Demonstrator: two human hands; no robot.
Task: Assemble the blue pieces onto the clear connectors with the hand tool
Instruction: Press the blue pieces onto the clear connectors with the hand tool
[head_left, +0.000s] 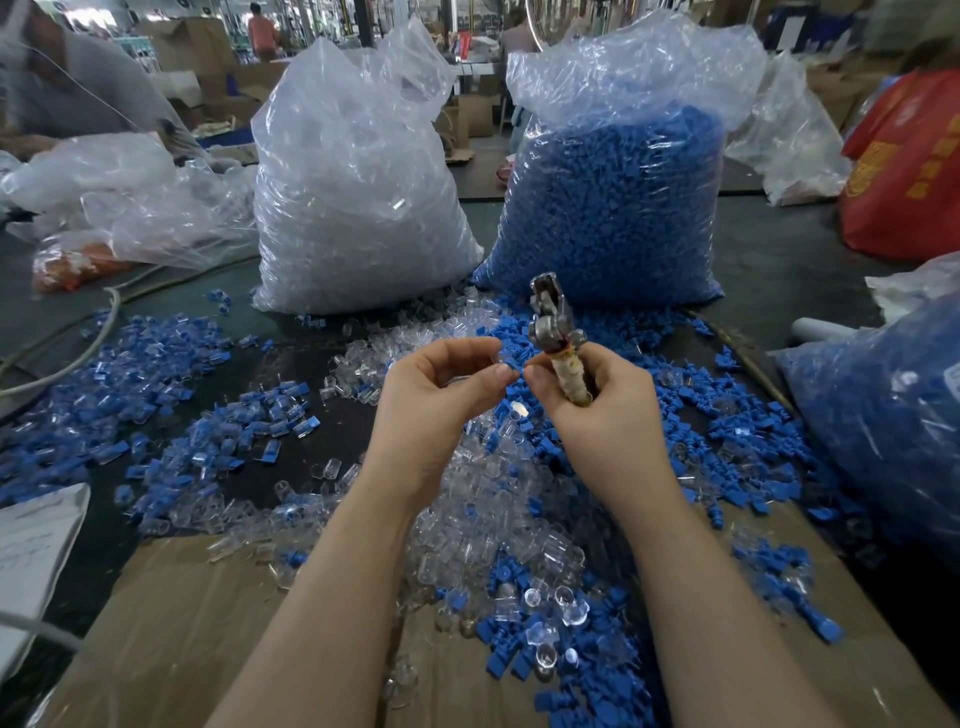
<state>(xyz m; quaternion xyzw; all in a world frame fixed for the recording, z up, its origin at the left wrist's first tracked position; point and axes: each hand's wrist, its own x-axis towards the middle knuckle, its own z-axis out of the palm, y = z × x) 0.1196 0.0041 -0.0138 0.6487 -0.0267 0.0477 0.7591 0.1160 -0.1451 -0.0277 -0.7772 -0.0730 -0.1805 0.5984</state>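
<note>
Mating step, judged from the pose. Left hand (441, 384) pinches a small clear plastic connector (488, 358), hard to see, at its fingertips. Right hand (597, 395) wraps the tape-bound handle of the metal plier-like hand tool (553, 322), its thumb and forefinger nipping a small blue plastic piece (515, 375) just beside the connector. The tool's long axis runs upright, head pointing up and away, above loose parts on the tabletop (769, 249). Next: seat blue into clear, then squeeze.

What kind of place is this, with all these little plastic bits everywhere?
Probably a factory or workshop doing hand assembly. Two big sacks, one of clear connectors and one of blue pieces, stand on a table strewn with loose parts, cardboard boxes are stacked behind, and the right hand holds a hand tool.
</note>
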